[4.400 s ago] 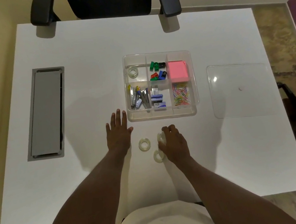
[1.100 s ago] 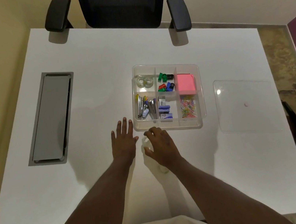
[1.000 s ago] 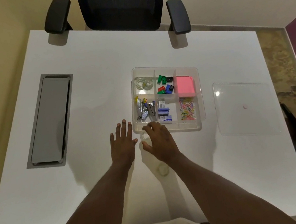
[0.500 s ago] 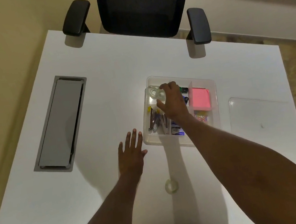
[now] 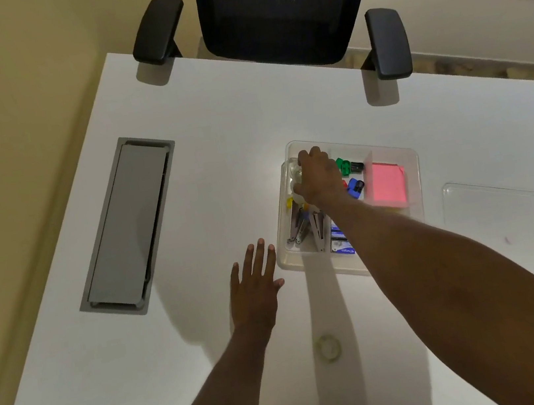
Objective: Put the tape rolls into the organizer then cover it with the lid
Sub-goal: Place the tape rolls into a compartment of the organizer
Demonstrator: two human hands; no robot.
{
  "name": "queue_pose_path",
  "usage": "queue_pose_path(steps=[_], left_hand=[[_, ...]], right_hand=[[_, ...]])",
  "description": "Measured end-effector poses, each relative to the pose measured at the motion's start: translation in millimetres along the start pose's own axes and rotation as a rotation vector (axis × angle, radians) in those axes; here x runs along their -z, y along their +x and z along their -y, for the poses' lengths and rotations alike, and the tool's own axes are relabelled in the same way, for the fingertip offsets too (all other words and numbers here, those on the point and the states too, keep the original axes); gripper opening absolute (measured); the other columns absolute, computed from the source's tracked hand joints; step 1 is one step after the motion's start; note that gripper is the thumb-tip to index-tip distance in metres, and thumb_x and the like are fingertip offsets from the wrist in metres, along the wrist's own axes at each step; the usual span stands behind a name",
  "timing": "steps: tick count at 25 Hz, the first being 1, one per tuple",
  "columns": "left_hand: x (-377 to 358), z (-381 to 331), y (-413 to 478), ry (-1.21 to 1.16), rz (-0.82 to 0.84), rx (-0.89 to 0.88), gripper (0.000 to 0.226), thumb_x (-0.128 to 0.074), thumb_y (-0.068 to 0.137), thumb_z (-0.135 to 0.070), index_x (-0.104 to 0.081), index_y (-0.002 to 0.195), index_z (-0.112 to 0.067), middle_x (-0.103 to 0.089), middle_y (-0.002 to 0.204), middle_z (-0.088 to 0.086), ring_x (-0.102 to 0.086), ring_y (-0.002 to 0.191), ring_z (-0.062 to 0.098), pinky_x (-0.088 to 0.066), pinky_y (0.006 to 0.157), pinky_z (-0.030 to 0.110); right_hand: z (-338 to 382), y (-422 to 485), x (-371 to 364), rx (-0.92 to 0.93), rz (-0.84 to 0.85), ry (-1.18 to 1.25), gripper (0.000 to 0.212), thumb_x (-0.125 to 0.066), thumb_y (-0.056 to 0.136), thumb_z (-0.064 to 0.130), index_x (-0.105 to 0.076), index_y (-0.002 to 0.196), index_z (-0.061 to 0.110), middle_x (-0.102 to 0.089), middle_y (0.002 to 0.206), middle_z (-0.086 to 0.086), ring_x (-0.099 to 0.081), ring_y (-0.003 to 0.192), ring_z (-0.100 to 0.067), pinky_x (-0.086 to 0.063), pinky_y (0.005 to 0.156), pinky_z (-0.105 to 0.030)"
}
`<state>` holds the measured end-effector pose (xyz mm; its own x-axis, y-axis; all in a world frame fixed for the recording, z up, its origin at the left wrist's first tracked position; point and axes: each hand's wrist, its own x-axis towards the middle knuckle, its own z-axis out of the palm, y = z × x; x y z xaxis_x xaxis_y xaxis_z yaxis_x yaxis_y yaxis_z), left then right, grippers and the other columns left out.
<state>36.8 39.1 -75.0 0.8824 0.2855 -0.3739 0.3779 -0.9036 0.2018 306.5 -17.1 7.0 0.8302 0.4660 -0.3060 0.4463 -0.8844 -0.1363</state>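
My right hand (image 5: 319,177) reaches into the organizer's (image 5: 411,160) far-left compartment, grip state unclear; left hand (image 5: 254,287) flat, released, on the counter (image 5: 246,118); one tape roll (image 5: 328,346) near the counter's front edge.

Left hand (image 5: 254,291) flat, fingers spread; right hand (image 5: 319,177) reaching forward, fingers curled
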Motion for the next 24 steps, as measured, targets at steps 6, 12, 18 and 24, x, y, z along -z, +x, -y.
queue_pose_path(steps=[6,12,18,24], left_hand=[[5.7,-3.7,0.0,0.0,0.034,0.007,0.076,-0.032,0.108,-0.053,0.012,0.165,-0.028,0.021,0.173,-0.002,0.017,0.16,0.023,-0.005,0.133,0.05],[27.4,-11.2,-6.6,-0.017,0.089,0.014,0.074,-0.033,0.11,-0.047,0.01,0.165,-0.027,0.019,0.174,-0.002,0.015,0.162,0.021,-0.007,0.132,0.05],[45.4,-16.8,-12.5,-0.042,0.14,0.002,0.073,-0.037,0.11,-0.044,0.004,0.166,-0.023,0.014,0.175,0.001,0.01,0.163,0.024,-0.008,0.132,0.053],[46.2,-20.9,-12.1,-0.058,0.197,0.016,0.073,-0.034,0.11,-0.043,0.008,0.166,-0.021,0.019,0.174,0.004,0.016,0.161,0.026,-0.003,0.131,0.056]], right_hand=[[-0.8,-16.9,0.3,0.0,-0.112,0.03,0.04,-0.065,0.091,0.02,-0.055,0.128,0.008,-0.058,0.123,-0.012,-0.058,0.111,-0.03,-0.048,0.093,-0.04],[-2.6,-81.0,-13.3,0.098,-0.346,0.1,0.029,-0.07,0.09,0.022,-0.062,0.117,0.012,-0.065,0.11,-0.009,-0.061,0.098,-0.025,-0.051,0.085,-0.039],[-13.7,-171.8,-50.0,0.223,-0.301,0.05,0.03,-0.063,0.095,0.023,-0.062,0.122,0.01,-0.067,0.113,-0.01,-0.063,0.103,-0.027,-0.053,0.087,-0.04],[-27.1,-256.8,-86.5,0.152,-0.168,0.18,0.033,-0.069,0.093,0.034,-0.065,0.117,0.012,-0.068,0.112,-0.008,-0.064,0.099,-0.024,-0.055,0.086,-0.038]])
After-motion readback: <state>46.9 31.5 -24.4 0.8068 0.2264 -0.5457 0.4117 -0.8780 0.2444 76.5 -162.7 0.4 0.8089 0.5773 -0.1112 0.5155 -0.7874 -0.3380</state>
